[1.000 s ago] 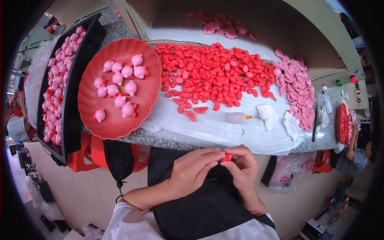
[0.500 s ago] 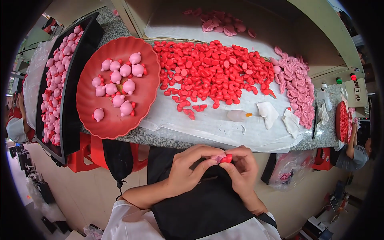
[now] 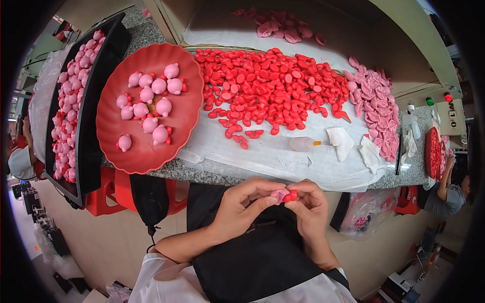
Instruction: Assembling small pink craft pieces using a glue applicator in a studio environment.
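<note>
In front of my apron, at the table's near edge, my two hands meet. My left hand [image 3: 237, 206] pinches a small pink hollow piece [image 3: 279, 196] between thumb and fingers. My right hand [image 3: 309, 206] pinches a glossy red curved piece [image 3: 290, 196] that touches the pink one. Beyond them a heap of similar red pieces [image 3: 268, 86] covers white paper [image 3: 227, 161]. A pile of pink shell-like pieces [image 3: 376, 113] lies to its right. On the left, a red scalloped dish [image 3: 146, 164] holds several round pink pieces with red parts [image 3: 163, 107].
A long black tray [image 3: 108, 60] of pink-and-red pieces stands at far left. A squeeze bottle [image 3: 302, 144] with an orange tip and crumpled white tissues [image 3: 340, 143] lie on the paper. More pink shells [image 3: 285, 28] sit under a shelf. At right, another person [image 3: 444, 197] works.
Both hands have shifted slightly right and up. The pink piece's hollow side now shows more, and the red piece sits against its right side.
</note>
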Demonstrator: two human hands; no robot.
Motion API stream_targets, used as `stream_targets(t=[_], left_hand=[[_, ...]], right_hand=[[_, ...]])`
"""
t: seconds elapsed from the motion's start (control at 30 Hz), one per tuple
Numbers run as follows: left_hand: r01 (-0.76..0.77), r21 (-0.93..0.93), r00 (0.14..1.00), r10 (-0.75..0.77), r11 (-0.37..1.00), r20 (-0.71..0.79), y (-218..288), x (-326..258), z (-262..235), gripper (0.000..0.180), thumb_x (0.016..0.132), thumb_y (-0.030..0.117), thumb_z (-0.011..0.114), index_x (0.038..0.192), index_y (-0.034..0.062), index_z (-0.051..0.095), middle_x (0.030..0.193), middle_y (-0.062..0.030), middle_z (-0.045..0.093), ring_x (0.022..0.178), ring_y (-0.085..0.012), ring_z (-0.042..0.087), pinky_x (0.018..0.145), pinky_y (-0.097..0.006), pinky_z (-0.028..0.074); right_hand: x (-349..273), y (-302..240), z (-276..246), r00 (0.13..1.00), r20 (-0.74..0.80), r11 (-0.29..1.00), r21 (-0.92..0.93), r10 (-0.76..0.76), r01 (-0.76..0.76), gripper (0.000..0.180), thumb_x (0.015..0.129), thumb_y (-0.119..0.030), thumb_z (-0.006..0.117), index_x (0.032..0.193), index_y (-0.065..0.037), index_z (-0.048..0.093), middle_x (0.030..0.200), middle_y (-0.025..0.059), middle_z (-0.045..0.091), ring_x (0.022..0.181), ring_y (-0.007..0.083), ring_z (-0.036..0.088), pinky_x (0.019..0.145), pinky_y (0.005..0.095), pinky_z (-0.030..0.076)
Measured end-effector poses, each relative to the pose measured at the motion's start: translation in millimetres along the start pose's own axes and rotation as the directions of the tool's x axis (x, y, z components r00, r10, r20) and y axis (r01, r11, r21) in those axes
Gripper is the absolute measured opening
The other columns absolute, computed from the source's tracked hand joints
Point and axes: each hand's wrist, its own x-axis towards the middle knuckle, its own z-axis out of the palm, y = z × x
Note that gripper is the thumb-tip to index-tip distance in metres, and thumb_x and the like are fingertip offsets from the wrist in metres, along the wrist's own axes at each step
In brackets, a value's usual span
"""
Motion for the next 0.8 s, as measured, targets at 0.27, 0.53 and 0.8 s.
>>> stream_targets(t=[0.27, 0.53, 0.8], left_hand=[[-0.032, 0.012, 0.999, 0.032, 0.999, -0.011, -1, 1, 2, 0.021, 0.076, -0.004, 0.047, 0.097, -0.0032, 0.05, 0.093, -0.0094, 0.051, 0.085, -0.0118, 0.05, 0.073, -0.022, 0.041], [-0.41, 0.562, 0.876, 0.481, 0.718, 0.025, -5, 2, 8, 0.019, 0.069, -0.004, 0.053, 0.087, -0.0014, 0.056, 0.084, -0.0145, 0.057, 0.075, -0.0212, 0.056, 0.065, -0.025, 0.045], [-0.373, 0.522, 0.908, 0.418, 0.767, 0.035, 0, 2, 7, 0.018, 0.071, -0.003, 0.052, 0.089, -0.0014, 0.055, 0.084, -0.0133, 0.056, 0.075, -0.0201, 0.056, 0.065, -0.025, 0.045]], right_hand=[[0, 2, -9, 0.996, 0.079, 1.0, 0.01, -0.026, 0.026, 0.024, 0.069, 0.011, 0.052, 0.092, 0.006, 0.048, 0.089, 0.0111, 0.052, 0.084, 0.0163, 0.053, 0.075, 0.0256, 0.043], [-2, 0, 1, 1.0, -0.03, 1.0, -0.023, -0.009, 0.009, 0.026, 0.068, 0.009, 0.055, 0.092, 0.005, 0.048, 0.087, 0.0097, 0.052, 0.082, 0.0143, 0.053, 0.075, 0.0243, 0.042], [-4, -1, 2, 0.994, -0.004, 0.985, -0.132, -0.111, 0.11, 0.024, 0.069, 0.007, 0.054, 0.092, 0.004, 0.047, 0.088, 0.0086, 0.052, 0.084, 0.0131, 0.051, 0.076, 0.0235, 0.04]])
